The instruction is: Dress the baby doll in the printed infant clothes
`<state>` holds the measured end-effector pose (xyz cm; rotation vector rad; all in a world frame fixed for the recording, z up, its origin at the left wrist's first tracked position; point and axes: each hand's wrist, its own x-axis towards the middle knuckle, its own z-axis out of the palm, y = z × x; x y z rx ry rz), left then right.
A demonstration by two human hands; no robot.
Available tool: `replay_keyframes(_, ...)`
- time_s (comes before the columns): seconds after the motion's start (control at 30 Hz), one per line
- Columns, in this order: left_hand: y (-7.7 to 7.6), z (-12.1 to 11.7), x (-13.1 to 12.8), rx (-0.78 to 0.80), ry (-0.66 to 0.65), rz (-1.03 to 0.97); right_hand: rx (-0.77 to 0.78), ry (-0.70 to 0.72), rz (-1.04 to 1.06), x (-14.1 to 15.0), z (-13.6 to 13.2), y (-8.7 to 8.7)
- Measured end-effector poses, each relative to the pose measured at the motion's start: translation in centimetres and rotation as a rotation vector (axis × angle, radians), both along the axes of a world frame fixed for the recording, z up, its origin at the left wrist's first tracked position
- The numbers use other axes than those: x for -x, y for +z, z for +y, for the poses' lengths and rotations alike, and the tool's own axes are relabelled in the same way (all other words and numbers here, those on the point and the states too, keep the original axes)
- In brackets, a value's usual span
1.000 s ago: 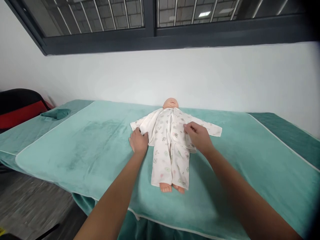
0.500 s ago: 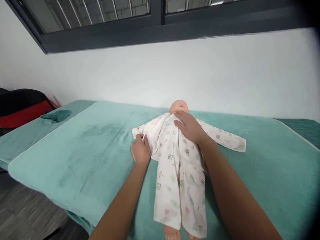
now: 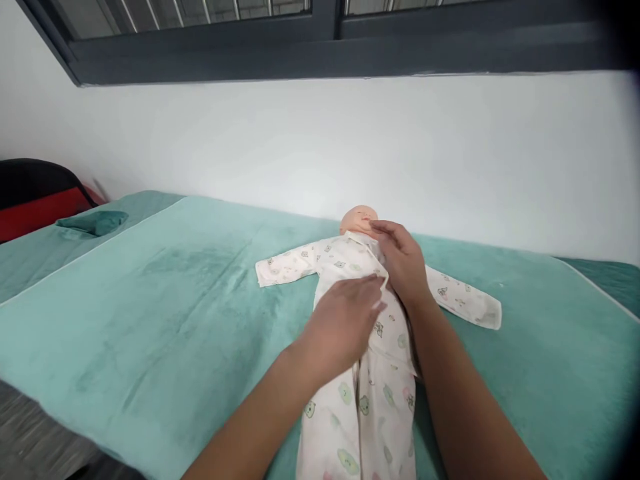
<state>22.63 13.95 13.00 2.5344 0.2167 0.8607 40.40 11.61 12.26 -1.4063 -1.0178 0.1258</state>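
A baby doll lies face up on a teal mat, dressed in a white printed romper with both sleeves spread out sideways. My left hand rests on the doll's belly, fingers together, pinching the edge of the garment's front flap. My right hand lies on the doll's chest just below the chin, fingers curled onto the cloth near the collar. The doll's legs run out of the bottom of the view.
The mat covers a long bed against a white wall, under a dark-framed window. A folded dark green cloth lies at the far left. A black and red chair stands beyond the bed's left end.
My left hand left the doll's left side and carried the front flap across onto the belly. My right hand slid up toward the collar. The left sleeve now lies flat and straight.
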Motion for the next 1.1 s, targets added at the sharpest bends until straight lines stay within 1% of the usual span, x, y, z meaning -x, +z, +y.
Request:
replay_keyframes(0.03,-0.1,-0.4,-0.1,-0.091,-0.043,0.051,-0.045,-0.029,0.046,0.0,0.0,0.1)
replay_keyframes(0.07,-0.4,-0.8,0.0,-0.145,-0.063,0.074,-0.052,-0.035,0.054,0.1,0.0,0.2)
replay_keyframes(0.1,-0.6,-1.1,0.3,-0.159,-0.064,0.078,-0.021,-0.021,0.028,0.3,0.0,0.3)
replay_keyframes(0.17,-1.2,-1.5,1.1,-0.105,-0.039,0.041,0.103,0.029,-0.093,0.7,0.0,0.6)
replay_keyframes(0.23,-1.8,-1.8,2.3,-0.032,0.031,-0.021,0.212,0.063,-0.197,1.0,0.1,0.7)
replay_keyframes(0.27,-2.1,-2.0,2.9,-0.009,0.091,-0.046,0.247,0.07,-0.21,1.0,0.2,0.6)
replay_keyframes(0.33,-2.7,-2.1,4.0,0.013,0.212,-0.054,0.277,0.043,-0.167,0.8,0.3,0.5)
replay_keyframes(0.4,-3.1,-2.2,4.9,0.016,0.281,-0.015,0.291,-0.011,-0.103,0.5,0.4,0.4)
replay_keyframes(0.47,-3.4,-2.1,5.5,0.023,0.281,0.02,0.308,-0.049,-0.056,0.4,0.3,0.5)
replay_keyframes(0.53,-3.6,-1.9,5.9,0.06,0.246,0.023,0.308,-0.059,0.006,0.4,0.2,0.7)
replay_keyframes(0.6,-3.8,-1.7,6.1,0.122,0.222,-0.011,0.273,-0.088,0.076,0.3,-0.1,0.9)
replay_keyframes(0.63,-3.9,-1.6,6.1,0.154,0.218,-0.035,0.248,-0.124,0.093,0.2,-0.2,1.0)
replay_keyframes(0.7,-4.2,-1.5,6.3,0.21,0.222,-0.08,0.228,-0.227,0.067,-0.2,-0.4,1.0)
replay_keyframes(0.73,-4.3,-1.4,6.3,0.23,0.224,-0.099,0.244,-0.271,0.039,-0.4,-0.5,1.0)
replay_keyframes(0.8,-4.4,-1.2,6.3,0.254,0.232,-0.145,0.316,-0.296,-0.015,-0.8,-0.5,0.9)
replay_keyframes(0.87,-4.0,-0.6,6.0,0.268,0.256,-0.19,0.387,-0.261,-0.052,-0.9,-0.5,0.8)
replay_keyframes(0.93,-3.0,0.4,4.9,0.301,0.297,-0.209,0.423,-0.231,-0.093,-0.7,-0.4,0.8)
replay_keyframes(1.03,-0.7,2.9,1.4,0.419,0.357,-0.211,0.45,-0.229,-0.141,-0.1,-0.2,0.9)
replay_keyframes(1.1,0.7,4.9,-1.8,0.495,0.342,-0.233,0.469,-0.247,-0.167,0.3,-0.1,1.0)
